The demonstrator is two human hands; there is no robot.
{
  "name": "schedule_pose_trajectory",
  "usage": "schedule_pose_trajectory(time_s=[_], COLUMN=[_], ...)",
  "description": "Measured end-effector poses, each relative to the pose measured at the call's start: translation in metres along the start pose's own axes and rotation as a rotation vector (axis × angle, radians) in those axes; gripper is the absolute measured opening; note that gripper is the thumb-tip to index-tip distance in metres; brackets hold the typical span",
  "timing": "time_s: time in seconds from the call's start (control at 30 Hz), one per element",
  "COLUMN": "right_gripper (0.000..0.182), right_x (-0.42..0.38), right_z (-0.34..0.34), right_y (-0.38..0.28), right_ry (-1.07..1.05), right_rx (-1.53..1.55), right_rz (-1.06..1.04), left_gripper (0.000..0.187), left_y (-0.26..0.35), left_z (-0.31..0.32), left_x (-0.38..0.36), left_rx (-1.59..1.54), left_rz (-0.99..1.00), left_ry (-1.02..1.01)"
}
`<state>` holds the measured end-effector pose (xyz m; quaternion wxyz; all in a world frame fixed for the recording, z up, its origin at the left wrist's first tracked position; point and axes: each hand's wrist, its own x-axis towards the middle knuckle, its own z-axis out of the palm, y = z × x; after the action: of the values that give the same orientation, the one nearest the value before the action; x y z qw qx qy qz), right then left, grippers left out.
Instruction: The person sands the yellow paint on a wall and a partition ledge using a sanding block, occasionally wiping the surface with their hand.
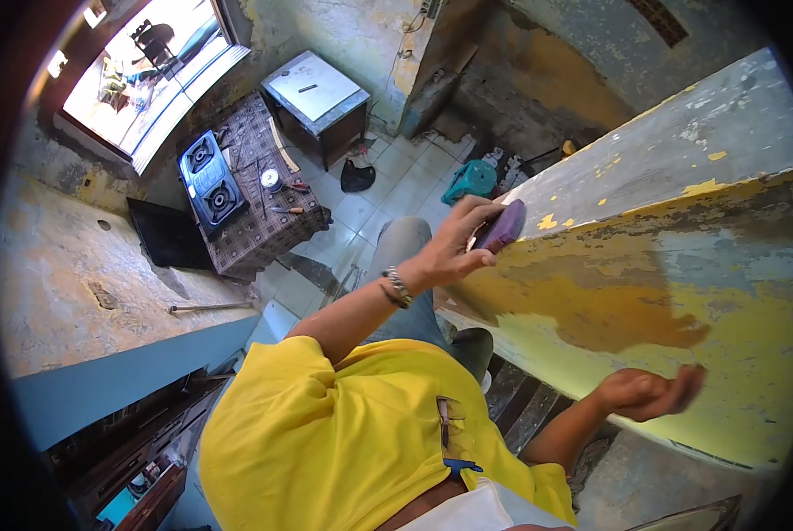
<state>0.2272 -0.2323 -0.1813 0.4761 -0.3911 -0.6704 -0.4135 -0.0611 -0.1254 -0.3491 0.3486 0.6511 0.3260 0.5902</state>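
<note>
One hand (454, 243) has its grip pinching a purple sanding block (503, 227), pressed flat against the beam (644, 265) right at the top of its yellow peeling face, so the whole pad meets the paint. The other hand (653, 394), lower down the beam, has its grip spread, palm cupped just off the surface. Far below the beam, a stove (209, 181) sits on a desk (268, 226).

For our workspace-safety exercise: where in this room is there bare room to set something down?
The grey cabinet top by the corner is nearly bare, bar one small dark item. The floor tiles between the clothed table and the person's leg are open. The table is crowded: stove, tools.
</note>
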Motion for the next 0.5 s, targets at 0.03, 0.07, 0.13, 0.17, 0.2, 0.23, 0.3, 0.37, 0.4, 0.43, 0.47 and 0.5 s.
schedule_pose_trajectory(time_s=[0.03,0.07,0.13,0.17,0.2,0.23,0.3,0.37,0.4,0.43,0.47,0.5], right_gripper=[0.053,0.055,0.057,0.055,0.053,0.051,0.049,0.049,0.049,0.050,0.050,0.050], right_x=[0.018,0.021,0.019,0.019,0.020,0.019,0.015,0.014,0.015,0.016,0.017,0.017], right_z=[0.007,0.013,0.031,0.037,0.043,0.046,0.043,0.041,0.041,0.041,0.041,0.039], right_y=[0.002,0.014,0.028,0.029,0.031,0.031,0.032,0.034,0.034,0.033,0.032,0.031], right_ry=[0.050,0.048,0.047,0.035,0.026,0.009,-0.029,-0.037,-0.040,-0.041,-0.045,-0.052], right_rx=[-0.126,-0.143,-0.158,-0.129,-0.097,-0.066,-0.031,-0.030,-0.038,-0.045,-0.052,-0.042], right_rz=[0.007,-0.008,0.044,-0.001,-0.048,-0.092,-0.131,-0.126,-0.133,-0.140,-0.148,-0.147], left_gripper=[0.101,0.101,0.103,0.103,0.105,0.106,0.110,0.103,0.104,0.105,0.106,0.105], left_y=[-0.001,-0.002,0.006,0.011,0.019,0.027,0.049,0.054,0.050,0.041,0.030,0.011], left_z=[0.011,0.017,0.015,0.014,0.011,0.006,0.003,0.004,0.005,0.004,0.004,0.004], left_x=[-0.002,-0.002,0.002,0.005,0.017,0.034,0.061,0.076,0.074,0.067,0.056,0.036], left_rx=[-0.066,-0.132,-0.110,-0.099,-0.093,-0.089,-0.111,-0.164,-0.137,-0.110,-0.084,-0.052], left_rz=[-0.004,-0.004,0.003,0.002,0.070,0.130,0.221,0.304,0.297,0.292,0.285,0.194], left_ry=[0.020,0.038,0.058,0.069,0.046,0.021,0.012,-0.016,-0.024,-0.030,-0.035,-0.053])
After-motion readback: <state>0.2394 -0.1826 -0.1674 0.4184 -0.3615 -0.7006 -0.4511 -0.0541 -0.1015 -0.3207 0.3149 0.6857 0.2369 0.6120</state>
